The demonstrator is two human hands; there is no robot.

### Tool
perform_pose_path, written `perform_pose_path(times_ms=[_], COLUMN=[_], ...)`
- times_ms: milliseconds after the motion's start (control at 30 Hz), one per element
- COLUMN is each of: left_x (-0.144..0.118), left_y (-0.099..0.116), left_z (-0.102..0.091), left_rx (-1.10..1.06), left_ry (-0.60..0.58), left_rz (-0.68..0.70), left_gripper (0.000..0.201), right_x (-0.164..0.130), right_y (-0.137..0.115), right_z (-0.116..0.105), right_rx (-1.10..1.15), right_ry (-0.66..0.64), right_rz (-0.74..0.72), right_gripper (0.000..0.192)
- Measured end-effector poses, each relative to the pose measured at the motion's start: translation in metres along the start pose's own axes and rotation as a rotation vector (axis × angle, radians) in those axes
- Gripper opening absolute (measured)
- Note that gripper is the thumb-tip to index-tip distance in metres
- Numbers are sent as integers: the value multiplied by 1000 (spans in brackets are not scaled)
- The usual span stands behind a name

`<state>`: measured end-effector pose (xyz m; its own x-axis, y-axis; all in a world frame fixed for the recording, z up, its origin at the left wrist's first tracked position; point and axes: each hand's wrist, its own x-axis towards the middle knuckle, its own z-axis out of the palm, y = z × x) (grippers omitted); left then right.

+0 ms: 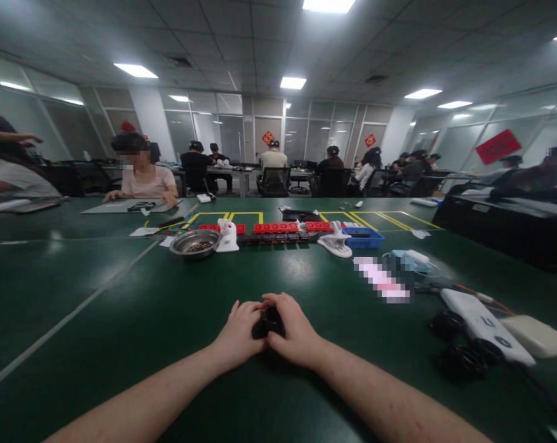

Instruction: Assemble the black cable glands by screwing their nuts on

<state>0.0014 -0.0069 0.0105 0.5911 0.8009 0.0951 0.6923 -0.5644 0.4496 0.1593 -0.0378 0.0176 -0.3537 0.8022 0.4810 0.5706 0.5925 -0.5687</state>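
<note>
Ceiling lights (293, 83) shine above glass partitions (225, 129), white pillars (151, 117), black chairs (276, 183) and a green table (75, 277).

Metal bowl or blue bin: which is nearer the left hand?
The round metal bowl, ahead of the left hand and to its left. The rectangular blue bin is farther from that hand, off to the right.

Dim — ceiling lights (293, 82) glaring — edges stretched.

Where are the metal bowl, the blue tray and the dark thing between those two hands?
Metal bowl (190, 255), head view: near outer wall.
Blue tray (365, 242), head view: front wall.
Dark thing (271, 320), head view: its visible middle.
</note>
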Motion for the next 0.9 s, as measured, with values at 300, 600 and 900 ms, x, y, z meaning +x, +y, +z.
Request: perform_pose_path(times_ms=[300, 600, 900], left_x=[-1, 0, 1], left_y=[1, 1, -1], left_z=[-2, -1, 1], left_rx=[-11, 4, 7], left_ry=[8, 20, 14], left_rz=[13, 6, 20], left_gripper=[42, 38, 41], right_x=[2, 0, 5], right_y=[3, -3, -4], right_z=[5, 0, 3], right_rx=[-46, -30, -76], right_ry=[69, 32, 18], right_rz=[95, 19, 73], right_gripper=[48, 59, 53])
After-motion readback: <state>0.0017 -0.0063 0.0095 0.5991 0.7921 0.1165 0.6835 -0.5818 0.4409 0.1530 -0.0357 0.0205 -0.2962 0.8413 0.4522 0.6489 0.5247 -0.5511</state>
